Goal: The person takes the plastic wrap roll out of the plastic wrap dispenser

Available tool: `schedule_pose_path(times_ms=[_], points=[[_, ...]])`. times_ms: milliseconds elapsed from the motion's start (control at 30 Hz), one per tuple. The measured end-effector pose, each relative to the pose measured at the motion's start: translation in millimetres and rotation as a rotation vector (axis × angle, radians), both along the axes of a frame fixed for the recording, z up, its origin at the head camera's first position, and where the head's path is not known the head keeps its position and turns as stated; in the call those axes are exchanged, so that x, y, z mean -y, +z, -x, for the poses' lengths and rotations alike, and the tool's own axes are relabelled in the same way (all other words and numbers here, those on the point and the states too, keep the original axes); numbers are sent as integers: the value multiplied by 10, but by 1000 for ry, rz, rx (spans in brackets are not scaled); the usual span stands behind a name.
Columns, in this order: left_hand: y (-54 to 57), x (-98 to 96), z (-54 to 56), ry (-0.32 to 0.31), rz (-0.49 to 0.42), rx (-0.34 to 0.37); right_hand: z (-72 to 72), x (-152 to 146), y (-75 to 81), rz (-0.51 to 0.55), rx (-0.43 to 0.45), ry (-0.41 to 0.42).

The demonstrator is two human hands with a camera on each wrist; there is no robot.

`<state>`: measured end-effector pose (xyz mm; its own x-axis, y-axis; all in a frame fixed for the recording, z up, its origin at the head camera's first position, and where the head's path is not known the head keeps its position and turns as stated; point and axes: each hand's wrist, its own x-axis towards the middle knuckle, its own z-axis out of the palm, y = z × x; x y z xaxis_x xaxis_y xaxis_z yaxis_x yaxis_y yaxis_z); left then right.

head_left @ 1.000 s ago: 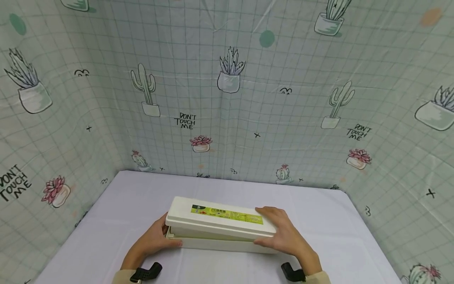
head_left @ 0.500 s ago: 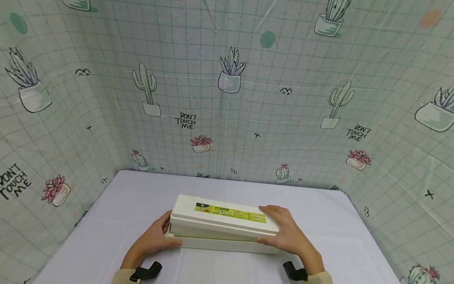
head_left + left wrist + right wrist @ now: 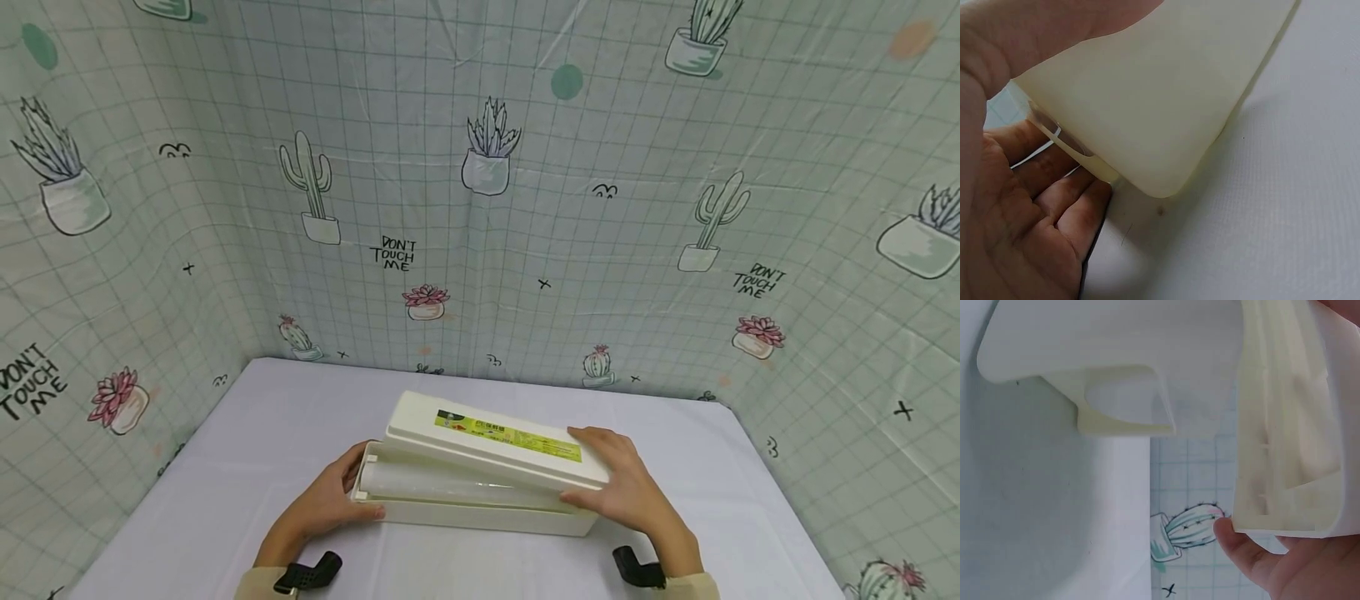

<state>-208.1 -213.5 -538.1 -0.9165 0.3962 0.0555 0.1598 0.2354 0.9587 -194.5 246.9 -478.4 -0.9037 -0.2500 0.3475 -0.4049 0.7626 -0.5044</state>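
Note:
A long white plastic wrap box stands on the table, its lid lifted and tilted, higher at the left end. Inside the base lies a pale roll of plastic wrap, partly covered by the lid. My left hand grips the base's left end, thumb along the front. My right hand holds the lid's right end between thumb and fingers. The right wrist view shows the hollow underside of the lid apart from the base. Close in the left wrist view, the base's end has a cut-out slot.
A white cloth covers the table. Behind and on both sides hangs a grid-patterned curtain printed with cacti and potted plants. Each wrist carries a black camera mount.
My right hand has moved the lid rightward and raised its left end, which uncovers the roll inside. The left hand has kept its grip on the base.

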Motion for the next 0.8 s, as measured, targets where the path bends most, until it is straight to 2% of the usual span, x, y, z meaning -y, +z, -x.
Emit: schedule_pose_path(times_ms=[800], points=[[0,-7,-7,2,1,12,8,-426,62,34,11,-125]])
